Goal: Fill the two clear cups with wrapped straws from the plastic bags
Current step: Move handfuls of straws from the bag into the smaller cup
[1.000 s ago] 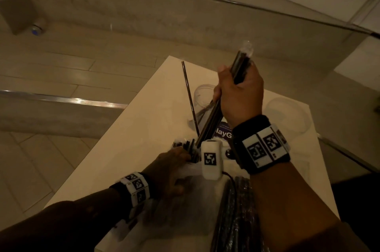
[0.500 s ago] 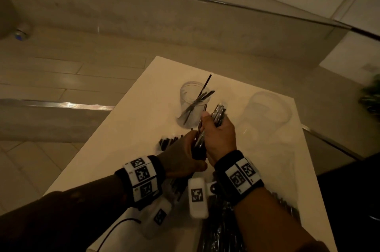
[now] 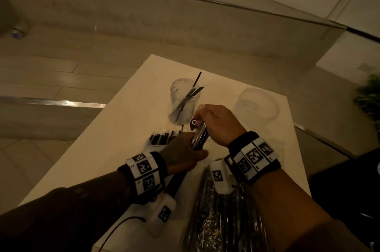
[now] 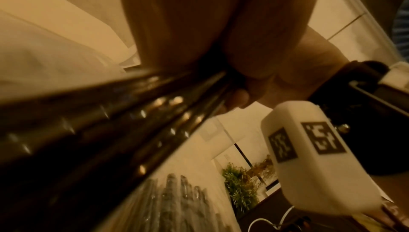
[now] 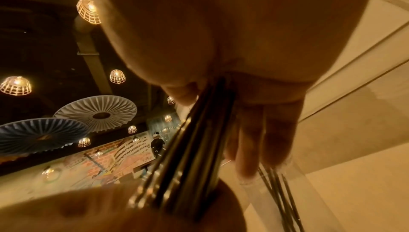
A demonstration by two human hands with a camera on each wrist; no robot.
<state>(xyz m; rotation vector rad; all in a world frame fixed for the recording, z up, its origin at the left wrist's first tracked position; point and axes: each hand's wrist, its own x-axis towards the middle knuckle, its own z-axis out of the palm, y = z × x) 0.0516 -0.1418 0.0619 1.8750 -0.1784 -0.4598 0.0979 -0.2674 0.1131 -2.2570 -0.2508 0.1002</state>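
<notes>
While both hands meet over the white rectangular table [image 3: 115,132], a bundle of black straws in shiny clear wrappers [image 3: 198,135] sits between them, just in front of the near clear plastic cup [image 3: 181,91]. Right hand [image 3: 221,123]: fingers curled round the bundle's upper end, thumb on the far side. Left hand [image 3: 181,152]: closed round the lower end, thumb across the wrappers. Left wrist view shows the glossy wrapped straws running under the palm; right wrist view shows them passing between thumb and fingers.

Near clear cup holds a few black straws, leaning, ends above the rim. Second clear plastic cup [image 3: 258,103] stands right of it, well apart; contents cannot be made out.

Left of the near cup's base, loose black straws [image 3: 162,138] lie fanned on the table. Toward the viewer from that cup, a crinkled clear plastic bag of dark straws [image 3: 222,216] lies under the right forearm.
</notes>
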